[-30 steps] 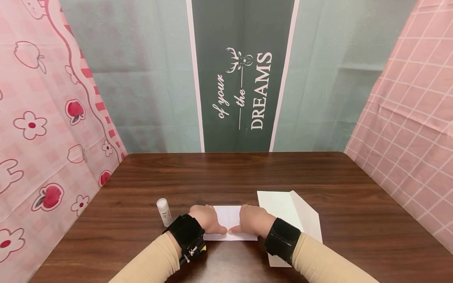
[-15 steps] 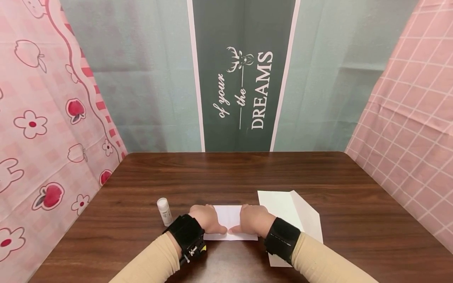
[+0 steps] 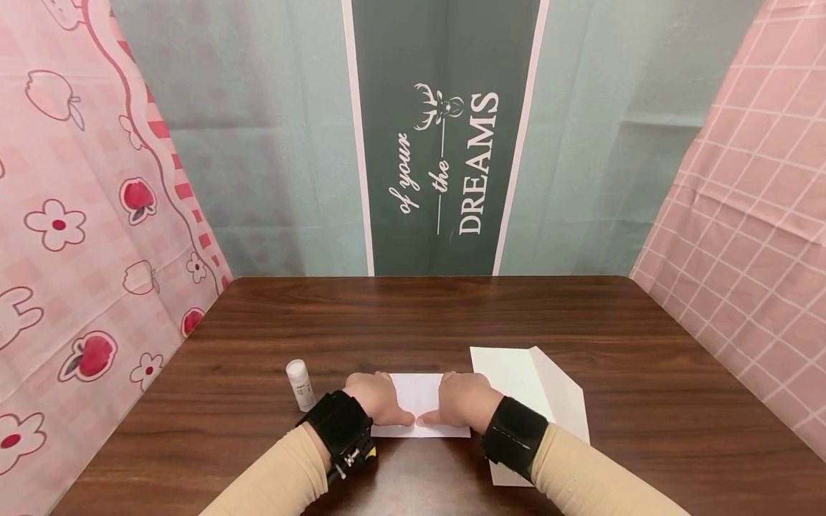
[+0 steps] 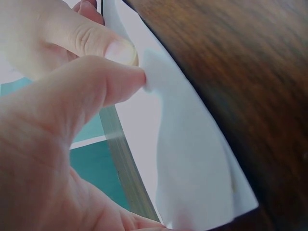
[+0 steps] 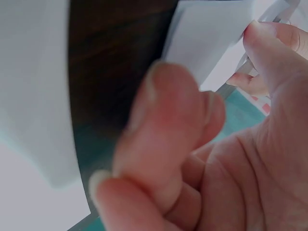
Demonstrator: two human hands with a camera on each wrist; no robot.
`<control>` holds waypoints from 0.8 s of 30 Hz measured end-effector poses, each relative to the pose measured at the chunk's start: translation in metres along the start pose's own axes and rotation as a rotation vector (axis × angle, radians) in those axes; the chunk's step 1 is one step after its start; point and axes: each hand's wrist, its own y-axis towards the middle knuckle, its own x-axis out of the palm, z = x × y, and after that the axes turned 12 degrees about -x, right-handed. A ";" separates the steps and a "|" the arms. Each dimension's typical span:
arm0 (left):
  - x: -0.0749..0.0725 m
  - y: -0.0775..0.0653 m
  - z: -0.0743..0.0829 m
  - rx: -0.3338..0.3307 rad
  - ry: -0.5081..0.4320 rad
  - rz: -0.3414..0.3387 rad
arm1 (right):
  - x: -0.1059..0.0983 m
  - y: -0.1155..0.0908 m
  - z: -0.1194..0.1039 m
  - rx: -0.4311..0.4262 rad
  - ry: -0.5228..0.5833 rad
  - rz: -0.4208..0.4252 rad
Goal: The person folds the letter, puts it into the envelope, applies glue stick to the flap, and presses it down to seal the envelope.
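A folded white sheet of paper [image 3: 416, 393] lies crosswise in front of me, its long near edge towards me. My left hand [image 3: 377, 400] holds its left part, thumb on the upper face close to the near edge. The right hand [image 3: 461, 401] holds the other part the same way, and the two thumb tips nearly meet at the middle. In the left wrist view the paper [image 4: 192, 159] shows layers slightly parted at its near corner. Curled fingers [image 5: 163, 110] of the right hand fill the right wrist view, before the paper's end [image 5: 207, 43].
A white glue stick [image 3: 300, 385] stands left of my left hand. Under and beyond my right wrist lies a larger creased white sheet [image 3: 510, 376], partly covered by the forearm. The brown wooden table [image 3: 413, 315] ends at a hanging green curtain [image 3: 290, 179].
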 end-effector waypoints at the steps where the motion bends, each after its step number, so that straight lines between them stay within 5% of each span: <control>1: 0.000 0.000 0.000 0.000 -0.001 -0.001 | 0.000 0.000 0.000 0.000 -0.001 -0.002; 24: -0.001 -0.001 -0.002 0.003 -0.005 -0.008 | 0.001 0.002 0.000 0.014 0.009 -0.015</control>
